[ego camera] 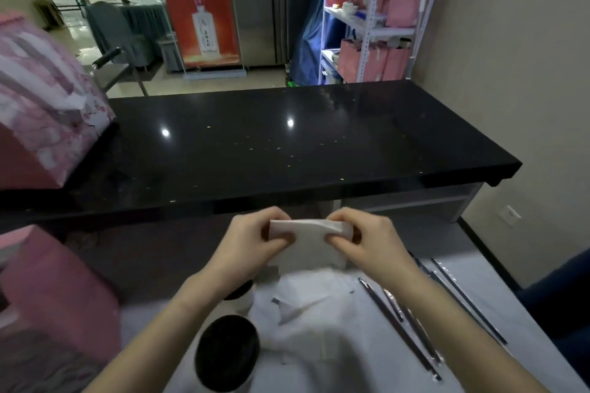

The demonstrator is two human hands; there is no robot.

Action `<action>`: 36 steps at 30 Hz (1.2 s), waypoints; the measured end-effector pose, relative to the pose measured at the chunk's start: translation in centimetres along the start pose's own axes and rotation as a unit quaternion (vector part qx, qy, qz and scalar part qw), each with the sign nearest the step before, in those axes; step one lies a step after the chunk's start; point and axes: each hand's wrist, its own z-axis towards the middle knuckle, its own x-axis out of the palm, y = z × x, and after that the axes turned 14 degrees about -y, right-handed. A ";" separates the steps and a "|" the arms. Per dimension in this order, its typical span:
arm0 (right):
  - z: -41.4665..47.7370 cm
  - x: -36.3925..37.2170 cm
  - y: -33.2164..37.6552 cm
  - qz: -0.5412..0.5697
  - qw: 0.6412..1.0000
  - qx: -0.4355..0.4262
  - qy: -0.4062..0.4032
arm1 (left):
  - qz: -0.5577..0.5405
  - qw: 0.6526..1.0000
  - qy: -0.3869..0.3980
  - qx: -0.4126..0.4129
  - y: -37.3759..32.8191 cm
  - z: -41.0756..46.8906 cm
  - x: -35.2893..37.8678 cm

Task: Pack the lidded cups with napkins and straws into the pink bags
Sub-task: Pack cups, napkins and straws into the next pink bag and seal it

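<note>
1. The napkin [308, 244] is held in the air in front of the person, just above a loose pile of napkins [316, 306] and below the edge of the black counter [287, 143]. As it is pinched at both ends, it could be torn if the two grips are drawn apart too hard. More than one sheet may also be taken up if layers cling together.
2. The napkin is seen as white, thin and folded into a rough rectangle. Its upper edge is creased where it is pinched.
3. The left end is pinched by the left hand [252, 242] and the right end by the right hand [370, 242], thumbs toward the camera and fingers curled behind.
4. A cup with a black lid [227, 352] stands just left of the pile, under the left forearm, and a second cup [239, 292] is partly hidden behind it. Either could be knocked over by a lowered arm.
5. Wrapped straws [412, 332] lie on the white table [498, 297] to the right of the pile. They could be swept off by the right forearm.
6. One pink bag [54, 290] is placed at the lower left and another [41, 105] on the counter. Whether either is open cannot be told.
</note>
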 end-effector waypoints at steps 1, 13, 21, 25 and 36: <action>0.4 0.3 1.9 0.014 1.000 -0.019 -0.007 | -0.005 1.000 -0.022 0.006 -0.4 -0.3 -2.0; -0.2 16.9 25.2 0.105 0.974 -0.195 0.039 | 0.080 0.971 -0.225 -0.020 3.3 -10.3 -29.3; -2.2 26.0 32.8 0.051 0.968 -0.232 0.078 | 0.223 0.939 -0.259 -0.022 9.3 -15.6 -37.7; -2.6 28.2 32.9 0.011 0.971 -0.201 0.132 | 0.254 0.939 -0.233 0.011 11.5 -16.7 -39.0; -2.3 32.7 31.0 -0.103 0.958 -0.138 0.229 | 0.342 0.930 -0.136 -0.008 14.6 -17.1 -38.5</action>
